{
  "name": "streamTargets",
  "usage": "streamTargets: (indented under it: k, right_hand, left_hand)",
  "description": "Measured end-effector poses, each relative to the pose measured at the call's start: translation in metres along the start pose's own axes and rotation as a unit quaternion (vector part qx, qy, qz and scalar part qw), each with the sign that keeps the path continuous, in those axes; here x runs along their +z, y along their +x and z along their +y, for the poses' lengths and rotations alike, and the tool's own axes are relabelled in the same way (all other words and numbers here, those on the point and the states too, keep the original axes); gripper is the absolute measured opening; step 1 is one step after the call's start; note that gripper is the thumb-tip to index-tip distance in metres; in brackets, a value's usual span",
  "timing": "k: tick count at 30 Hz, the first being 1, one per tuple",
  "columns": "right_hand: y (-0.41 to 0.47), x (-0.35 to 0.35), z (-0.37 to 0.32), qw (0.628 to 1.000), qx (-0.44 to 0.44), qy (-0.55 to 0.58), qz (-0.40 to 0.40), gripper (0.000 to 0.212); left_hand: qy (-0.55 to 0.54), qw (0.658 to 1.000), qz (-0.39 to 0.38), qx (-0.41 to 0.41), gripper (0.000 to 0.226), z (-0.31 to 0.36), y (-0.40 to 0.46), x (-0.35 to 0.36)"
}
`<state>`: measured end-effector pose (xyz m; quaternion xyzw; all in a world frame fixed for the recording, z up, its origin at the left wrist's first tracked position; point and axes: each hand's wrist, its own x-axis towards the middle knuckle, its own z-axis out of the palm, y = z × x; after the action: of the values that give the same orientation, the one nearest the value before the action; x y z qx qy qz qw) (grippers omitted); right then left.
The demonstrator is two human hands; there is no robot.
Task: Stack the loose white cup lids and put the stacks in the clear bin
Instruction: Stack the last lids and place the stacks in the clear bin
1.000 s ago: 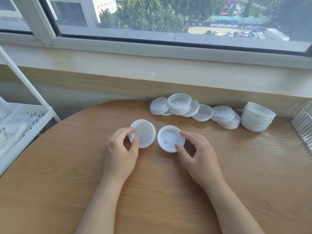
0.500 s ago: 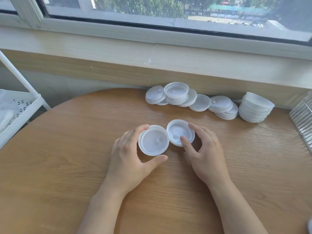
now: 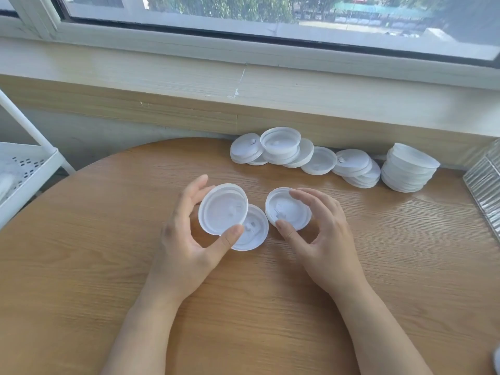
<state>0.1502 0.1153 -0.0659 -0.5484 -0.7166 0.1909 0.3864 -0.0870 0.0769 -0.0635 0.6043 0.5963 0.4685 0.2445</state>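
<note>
My left hand grips a white cup lid by its rim between thumb and fingers, tilted up off the round wooden table. Under it a second lid lies flat on the wood. My right hand pinches a third lid between thumb and fingers, just right of the other two. Several loose lids lie in a row along the table's far edge. A stack of lids leans at the row's right end. The clear bin shows only as a ribbed corner at the right edge.
A wooden ledge under the window runs right behind the lid row. A white perforated rack shelf stands off the table's left side. Bare wood stretches in front of and between my forearms.
My left hand has lifted and tilted its lid, uncovering another lid flat beneath it. My right hand's lid has shifted slightly right, apart from the left one.
</note>
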Motion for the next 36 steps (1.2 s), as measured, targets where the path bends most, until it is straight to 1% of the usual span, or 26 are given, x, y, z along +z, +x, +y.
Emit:
streamTargets:
  k: [3, 6, 11, 18, 22, 26, 29, 33, 36]
  right_hand:
    - [0.0, 0.0, 0.001, 1.0, 0.002, 0.004, -0.004, 0.052]
    - [0.0, 0.0, 0.001, 1.0, -0.006, 0.013, 0.007, 0.049]
    - [-0.001, 0.001, -0.003, 0.998, -0.055, 0.02, 0.001, 0.04]
    - [-0.001, 0.014, 0.0, 0.99, -0.102, -0.071, -0.069, 0.055]
    - [-0.002, 0.017, 0.002, 0.987, -0.107, -0.098, -0.075, 0.057]
    - [-0.003, 0.019, 0.003, 0.985, -0.105, -0.112, -0.079, 0.055]
    - [-0.001, 0.014, 0.001, 0.987, -0.111, -0.105, -0.056, 0.052]
    - [0.0, -0.005, 0.01, 0.988, -0.102, -0.114, 0.022, 0.034]
    - [-0.001, -0.008, 0.014, 0.988, -0.081, -0.128, 0.026, 0.024]
  left_hand:
    - [0.021, 0.999, -0.027, 0.001, 0.093, 0.003, 0.0, 0.005]
    - [0.069, 0.996, -0.048, 0.013, 0.095, 0.007, -0.001, 0.013]
    - [0.126, 0.99, -0.061, 0.018, 0.096, 0.006, -0.001, 0.017]
    - [0.143, 0.986, -0.075, 0.029, 0.099, 0.001, 0.001, 0.01]
    - [0.147, 0.986, -0.073, 0.023, 0.1, -0.002, 0.001, 0.009]
    - [0.152, 0.986, -0.062, 0.014, 0.092, -0.005, 0.002, 0.01]
    - [0.176, 0.982, -0.059, 0.019, 0.089, -0.005, 0.001, 0.013]
    - [0.195, 0.978, -0.063, 0.027, 0.092, -0.007, 0.001, 0.015]
    - [0.2, 0.977, -0.069, 0.022, 0.101, -0.007, 0.002, 0.015]
